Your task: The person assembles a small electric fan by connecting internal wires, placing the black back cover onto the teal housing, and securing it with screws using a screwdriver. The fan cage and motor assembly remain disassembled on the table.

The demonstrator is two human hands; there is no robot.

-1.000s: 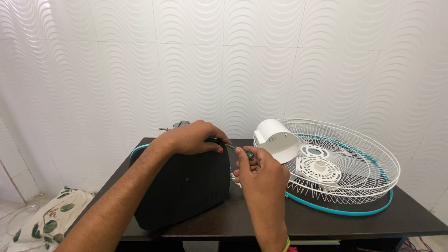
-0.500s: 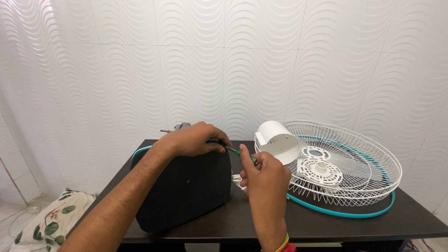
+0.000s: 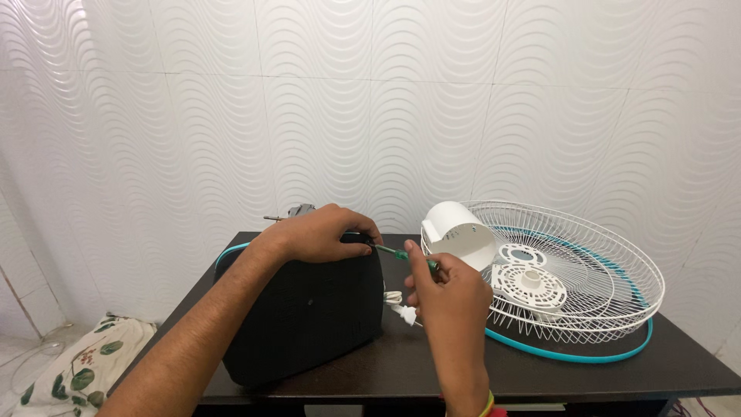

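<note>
White wave-patterned wall tiles are filling the background, and a dark worktop (image 3: 540,371) is carrying everything. The left hand (image 3: 320,233) is pressing down on the top edge of a black rounded housing (image 3: 305,309) standing near the worktop's left edge, its grip wrapped closed over the rim. The right hand (image 3: 448,289) is pinching a green-handled screwdriver (image 3: 401,253), grip closed on the handle, its tip running toward the housing's upper right corner just beside the left fingers. Doing this well probably means keeping the shaft in line with the screw, pushing in firmly while turning, and bracing the housing so it is not rocking. A white plug (image 3: 401,309) is lying between housing and right wrist. Toward the right edge, a white wire fan guard (image 3: 602,262) with a teal rim is lying flat, a white cylindrical cover (image 3: 459,232) resting on its near side. No labels are legible; small dark marks on the cover are too tiny to tell.
</note>
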